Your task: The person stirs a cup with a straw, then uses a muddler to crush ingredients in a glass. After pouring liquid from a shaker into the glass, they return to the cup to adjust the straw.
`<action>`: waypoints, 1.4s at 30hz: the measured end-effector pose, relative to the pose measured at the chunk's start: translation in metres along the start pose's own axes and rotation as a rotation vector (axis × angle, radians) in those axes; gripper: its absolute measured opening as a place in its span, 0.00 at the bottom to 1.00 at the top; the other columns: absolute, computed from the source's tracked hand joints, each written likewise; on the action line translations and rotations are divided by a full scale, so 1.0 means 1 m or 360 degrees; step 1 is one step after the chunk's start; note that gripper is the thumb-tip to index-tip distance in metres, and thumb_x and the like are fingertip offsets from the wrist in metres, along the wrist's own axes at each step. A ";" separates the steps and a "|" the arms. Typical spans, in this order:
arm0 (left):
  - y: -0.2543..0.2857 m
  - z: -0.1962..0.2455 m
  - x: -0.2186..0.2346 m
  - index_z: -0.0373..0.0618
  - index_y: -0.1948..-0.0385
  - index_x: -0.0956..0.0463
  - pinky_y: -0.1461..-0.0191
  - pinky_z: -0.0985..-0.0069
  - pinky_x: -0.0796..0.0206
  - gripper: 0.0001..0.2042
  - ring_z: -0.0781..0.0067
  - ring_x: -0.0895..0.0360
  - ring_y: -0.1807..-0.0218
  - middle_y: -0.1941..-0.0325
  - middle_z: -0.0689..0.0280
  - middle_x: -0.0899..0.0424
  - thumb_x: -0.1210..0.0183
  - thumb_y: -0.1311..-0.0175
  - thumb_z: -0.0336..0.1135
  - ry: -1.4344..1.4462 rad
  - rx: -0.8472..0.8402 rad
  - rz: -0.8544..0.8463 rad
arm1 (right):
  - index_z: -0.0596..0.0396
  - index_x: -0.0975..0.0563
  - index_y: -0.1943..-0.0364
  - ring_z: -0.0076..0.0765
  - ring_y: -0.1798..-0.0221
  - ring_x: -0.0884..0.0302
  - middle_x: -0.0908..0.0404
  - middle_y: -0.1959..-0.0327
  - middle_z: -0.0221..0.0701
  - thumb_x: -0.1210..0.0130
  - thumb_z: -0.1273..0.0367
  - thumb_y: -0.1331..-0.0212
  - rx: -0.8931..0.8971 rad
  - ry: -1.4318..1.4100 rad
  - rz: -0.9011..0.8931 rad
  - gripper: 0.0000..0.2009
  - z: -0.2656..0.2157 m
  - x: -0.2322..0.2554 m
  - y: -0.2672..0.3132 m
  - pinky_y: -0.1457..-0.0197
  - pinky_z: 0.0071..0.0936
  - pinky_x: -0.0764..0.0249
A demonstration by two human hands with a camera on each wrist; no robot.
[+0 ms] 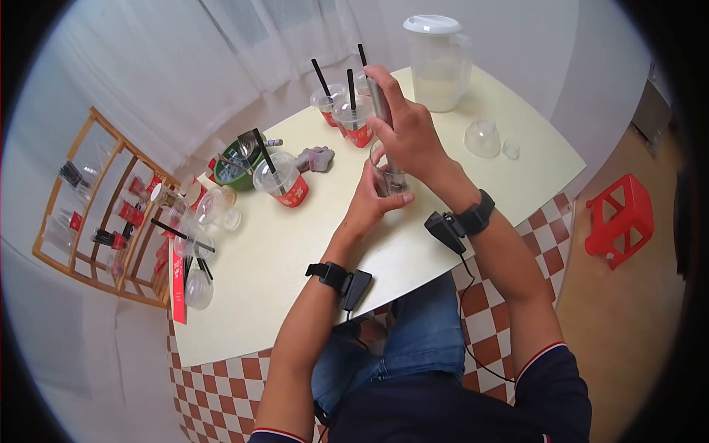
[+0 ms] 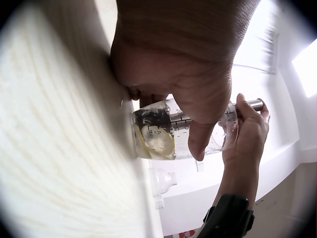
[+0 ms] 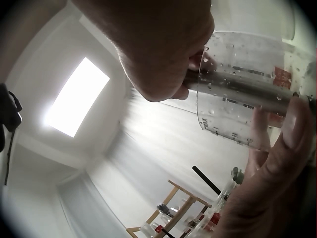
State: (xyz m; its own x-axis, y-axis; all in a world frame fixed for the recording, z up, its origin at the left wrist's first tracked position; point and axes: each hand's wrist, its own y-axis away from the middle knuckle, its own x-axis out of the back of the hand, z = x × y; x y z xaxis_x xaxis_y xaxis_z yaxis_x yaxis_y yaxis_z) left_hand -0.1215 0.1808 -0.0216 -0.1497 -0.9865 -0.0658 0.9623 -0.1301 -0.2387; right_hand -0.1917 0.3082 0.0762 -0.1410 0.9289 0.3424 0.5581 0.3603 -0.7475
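Note:
My left hand [image 1: 363,203] grips a clear measuring cup [image 3: 233,52] with printed marks, its thumb along the near side. Inside, the left wrist view shows a yellow-edged lemon slice [image 2: 159,143] at the bottom. A metal muddler [image 3: 237,89] stands in the cup, and its dark head [image 2: 152,117] is down beside the lemon. Above the rim, my right hand [image 1: 413,133] holds the muddler's shaft near its top, fingers curled round it. Water drops cling to the cup's wall.
Lidded cups with black straws, such as one cup [image 1: 289,190], stand left of and beyond my hands, by a green bowl [image 1: 235,176] and a grey cloth [image 1: 316,159]. A pitcher [image 1: 439,77] and dome lid [image 1: 483,139] are to the right. A wooden rack [image 1: 111,166] stands far left.

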 end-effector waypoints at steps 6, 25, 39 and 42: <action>-0.001 -0.004 0.002 0.44 0.21 0.55 0.30 0.65 0.35 0.58 0.63 0.28 0.34 0.31 0.53 0.31 0.19 0.51 0.38 -0.0061 -0.0019 0.0016 | 0.42 0.41 0.26 0.62 0.67 0.19 0.21 0.70 0.46 0.38 0.78 0.41 0.0121 0.0086 0.0081 0.38 -0.001 0.000 0.001 0.61 0.53 0.25; 0.001 -0.002 -0.001 0.42 0.20 0.57 0.27 0.64 0.36 0.58 0.60 0.28 0.31 0.30 0.49 0.30 0.20 0.50 0.33 -0.0063 -0.0063 0.0016 | 0.43 0.43 0.25 0.60 0.67 0.18 0.20 0.68 0.48 0.37 0.78 0.41 0.0236 0.0164 0.0151 0.40 -0.006 0.009 -0.008 0.61 0.51 0.24; -0.002 -0.007 0.002 0.45 0.21 0.55 0.31 0.66 0.32 0.58 0.62 0.26 0.35 0.33 0.52 0.29 0.19 0.51 0.36 0.0036 -0.0034 -0.0012 | 0.40 0.41 0.25 0.57 0.61 0.14 0.17 0.64 0.49 0.39 0.75 0.38 0.0009 0.0148 0.0024 0.37 0.000 0.003 0.001 0.56 0.46 0.22; -0.003 -0.008 0.004 0.46 0.20 0.58 0.26 0.63 0.33 0.58 0.57 0.31 0.27 0.29 0.53 0.33 0.20 0.50 0.30 0.0027 -0.0003 -0.0033 | 0.40 0.41 0.25 0.58 0.61 0.14 0.17 0.63 0.48 0.39 0.75 0.37 0.0083 0.0208 0.0077 0.37 0.001 0.004 0.002 0.56 0.45 0.21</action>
State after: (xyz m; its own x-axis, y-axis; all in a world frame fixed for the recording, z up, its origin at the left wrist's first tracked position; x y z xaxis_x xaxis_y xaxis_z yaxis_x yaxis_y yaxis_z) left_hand -0.1269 0.1777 -0.0292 -0.1731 -0.9819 -0.0771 0.9586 -0.1500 -0.2421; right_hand -0.1919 0.3130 0.0751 -0.0056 0.9274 0.3741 0.5178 0.3227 -0.7923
